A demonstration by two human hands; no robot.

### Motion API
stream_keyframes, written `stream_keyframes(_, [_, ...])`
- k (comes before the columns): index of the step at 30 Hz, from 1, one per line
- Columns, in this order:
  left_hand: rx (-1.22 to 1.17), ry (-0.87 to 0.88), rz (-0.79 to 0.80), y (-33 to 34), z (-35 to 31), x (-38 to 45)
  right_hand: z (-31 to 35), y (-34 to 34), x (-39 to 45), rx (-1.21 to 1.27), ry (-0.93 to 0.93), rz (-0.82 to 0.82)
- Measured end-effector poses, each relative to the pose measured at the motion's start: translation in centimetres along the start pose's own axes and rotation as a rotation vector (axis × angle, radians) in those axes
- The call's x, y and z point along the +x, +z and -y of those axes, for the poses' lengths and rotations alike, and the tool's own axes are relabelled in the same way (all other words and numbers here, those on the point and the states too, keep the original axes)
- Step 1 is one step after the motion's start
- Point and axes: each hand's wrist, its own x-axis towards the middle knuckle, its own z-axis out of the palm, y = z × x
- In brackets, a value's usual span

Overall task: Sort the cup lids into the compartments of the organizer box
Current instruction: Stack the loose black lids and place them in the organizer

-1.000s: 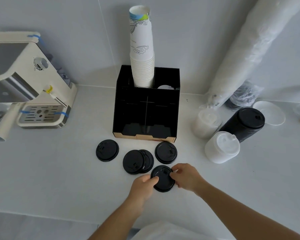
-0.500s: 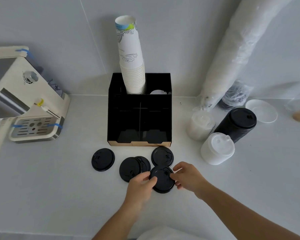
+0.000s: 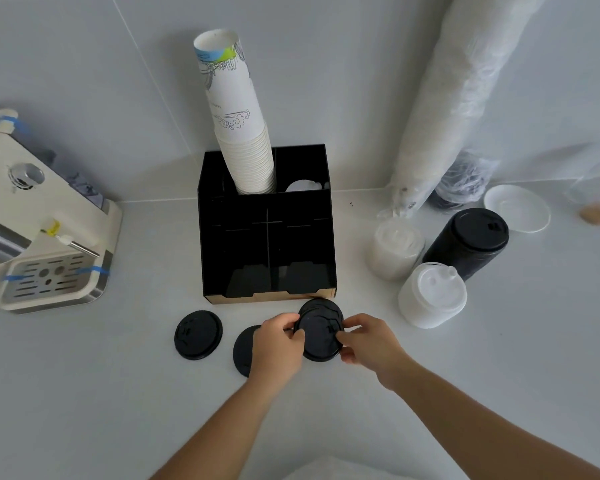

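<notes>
A black organizer box (image 3: 329,237) with several compartments stands on the white counter against the wall. Just in front of it, my left hand (image 3: 280,344) and my right hand (image 3: 368,341) both grip one black cup lid (image 3: 321,337) by its edges. That lid overlaps a second black lid (image 3: 321,305) lying right at the box's front edge. Another black lid (image 3: 198,334) lies flat to the left. One more black lid (image 3: 244,349) is half hidden under my left hand.
A tall stack of paper cups (image 3: 238,123) rises from the box's back left compartment. A coffee machine (image 3: 45,233) stands at the left. Sleeves of white lids (image 3: 432,295) and black lids (image 3: 471,242), a wrapped cup roll (image 3: 458,98) and a white saucer (image 3: 516,207) crowd the right.
Both hands have carried the black lid away from me, toward the box front, until it overlaps the lid lying there. The camera has moved closer.
</notes>
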Motion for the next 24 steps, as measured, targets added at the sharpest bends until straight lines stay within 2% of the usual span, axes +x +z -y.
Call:
stream_keyframes(8, [0.124,0.078,0.066,0.8,-0.7,3.0,0.5,0.3,2.6,-0.011,0.008,-0.089])
stream_keyframes(16, [0.171,0.06,0.147,1.6,-0.9,4.4,0.8,0.4,3.8,-0.009,0.038,-0.114])
stream_keyframes(24, [0.244,0.025,0.203,2.4,-1.1,4.9,0.7,0.3,4.2,-0.126,0.03,-0.117])
